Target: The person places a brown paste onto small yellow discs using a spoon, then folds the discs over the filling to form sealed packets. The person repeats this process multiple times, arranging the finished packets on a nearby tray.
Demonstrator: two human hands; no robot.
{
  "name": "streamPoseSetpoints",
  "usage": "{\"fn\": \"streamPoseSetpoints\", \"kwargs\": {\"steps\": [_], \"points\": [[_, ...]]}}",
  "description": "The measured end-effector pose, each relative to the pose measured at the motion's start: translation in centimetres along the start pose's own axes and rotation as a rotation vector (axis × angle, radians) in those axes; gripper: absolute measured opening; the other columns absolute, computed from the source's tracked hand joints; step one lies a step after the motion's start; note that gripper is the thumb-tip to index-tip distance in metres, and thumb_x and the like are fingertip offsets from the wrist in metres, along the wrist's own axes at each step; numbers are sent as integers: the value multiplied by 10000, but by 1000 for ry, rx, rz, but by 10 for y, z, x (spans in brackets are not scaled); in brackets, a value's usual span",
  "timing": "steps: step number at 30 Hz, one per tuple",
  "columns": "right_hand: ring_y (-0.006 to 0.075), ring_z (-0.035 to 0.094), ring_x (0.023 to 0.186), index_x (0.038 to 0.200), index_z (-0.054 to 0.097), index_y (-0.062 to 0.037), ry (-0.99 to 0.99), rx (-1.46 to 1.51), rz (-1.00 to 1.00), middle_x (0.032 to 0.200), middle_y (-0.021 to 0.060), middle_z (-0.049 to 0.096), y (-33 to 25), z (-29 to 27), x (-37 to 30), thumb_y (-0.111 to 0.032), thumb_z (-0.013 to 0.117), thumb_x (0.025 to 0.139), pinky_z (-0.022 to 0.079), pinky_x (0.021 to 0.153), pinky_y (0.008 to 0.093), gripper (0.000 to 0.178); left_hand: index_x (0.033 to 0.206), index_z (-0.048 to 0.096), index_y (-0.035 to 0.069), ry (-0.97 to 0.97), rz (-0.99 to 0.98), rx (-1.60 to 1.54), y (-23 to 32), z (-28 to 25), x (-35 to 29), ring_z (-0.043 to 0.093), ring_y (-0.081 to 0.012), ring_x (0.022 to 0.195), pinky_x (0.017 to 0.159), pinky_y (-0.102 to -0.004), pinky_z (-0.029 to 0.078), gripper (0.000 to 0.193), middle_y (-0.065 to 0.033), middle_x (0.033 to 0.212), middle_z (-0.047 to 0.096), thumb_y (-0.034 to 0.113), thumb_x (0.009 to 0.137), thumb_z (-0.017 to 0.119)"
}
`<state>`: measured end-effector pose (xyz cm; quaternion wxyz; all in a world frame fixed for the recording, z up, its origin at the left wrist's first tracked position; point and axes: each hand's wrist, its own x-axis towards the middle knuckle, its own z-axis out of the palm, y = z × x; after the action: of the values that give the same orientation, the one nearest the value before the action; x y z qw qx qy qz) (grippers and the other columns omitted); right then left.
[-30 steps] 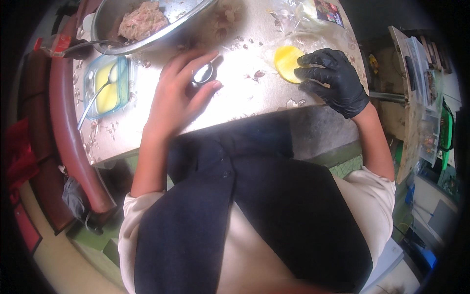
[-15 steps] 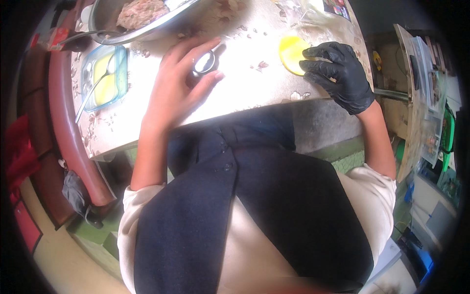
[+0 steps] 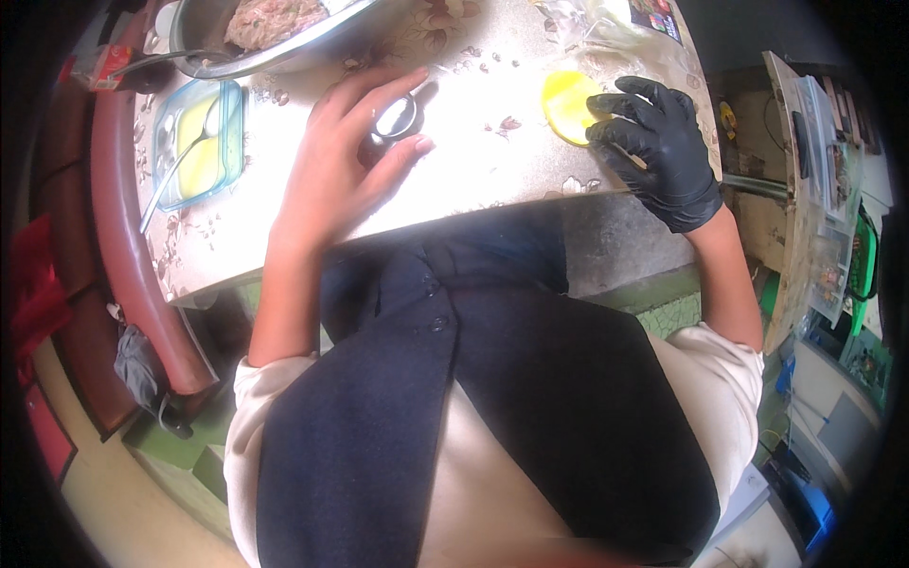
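A yellow dough disc (image 3: 566, 104) lies flat on the table (image 3: 473, 180), touched at its edge by the gloved right hand (image 3: 653, 151), fingers spread. A small metal spoon (image 3: 396, 117) is pinched between fingers of the bare left hand (image 3: 346, 170). A bowl of filling (image 3: 270, 28) and a glass dish (image 3: 199, 142) sit beyond.

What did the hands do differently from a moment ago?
Not much. The left hand stayed cupped around the small shiny metal piece on the table, its fingers curling a little closer. The gloved right hand kept its fingertips on the yellow round wrapper, sliding slightly over it. The metal bowl and the tray with a spoon stayed put.
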<state>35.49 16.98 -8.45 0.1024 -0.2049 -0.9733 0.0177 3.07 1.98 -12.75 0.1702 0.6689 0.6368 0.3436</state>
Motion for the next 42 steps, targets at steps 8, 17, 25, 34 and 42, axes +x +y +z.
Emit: {"fn": "streamPoseSetpoints", "kwargs": {"steps": [8, 17, 25, 34, 42], "points": [[312, 572, 1268, 1022, 711, -149, -7, 82, 11, 1252, 35, 710, 5, 3, -2, -114, 806, 815, 406, 1053, 453, 231, 1387, 674, 190, 6, -22, -12, 1, 1, 0, 585, -362, 1256, 1061, -438, 482, 531, -144, 1396, 619, 295, 881, 796], [330, 630, 1106, 1002, 679, -108, 82, 117, -37, 1142, 70, 699, 11, 7, 4, -94, 785, 774, 488, 928, 454, 253, 1363, 692, 193, 58, -6, -44, 2, 1, 0, 629, -337, 1148, 972, -408, 520, 502, -139, 1348, 642, 262, 877, 795], [320, 592, 1211, 1035, 691, -115, 24, 208, 10, 1244, 63, 687, 14, 7, 2, -77, 799, 784, 442, 1020, 444, 276, 1118, 772, 96, 117, 153, -239, 55, 20, 11, 660, -285, 898, 814, -390, 533, 246, -87, 981, 696, 158, 880, 776], [352, 635, 1060, 1140, 689, -86, 129, 179, -25, 1120, 122, 677, 12, 11, 1, -106, 782, 800, 489, 892, 466, 353, 970, 796, 97, -125, 143, -65, 83, 75, 65, 683, -340, 886, 802, -434, 532, 145, -108, 953, 703, 215, 886, 780], [334, 595, 1183, 1068, 699, -104, 107, 240, 54, 1222, 102, 675, 9, 15, -9, -90, 793, 817, 441, 979, 448, 269, 952, 791, 63, -239, 76, -74, 88, 75, 72, 683, -363, 881, 816, -438, 531, 183, -130, 939, 709, 229, 874, 788]]}}
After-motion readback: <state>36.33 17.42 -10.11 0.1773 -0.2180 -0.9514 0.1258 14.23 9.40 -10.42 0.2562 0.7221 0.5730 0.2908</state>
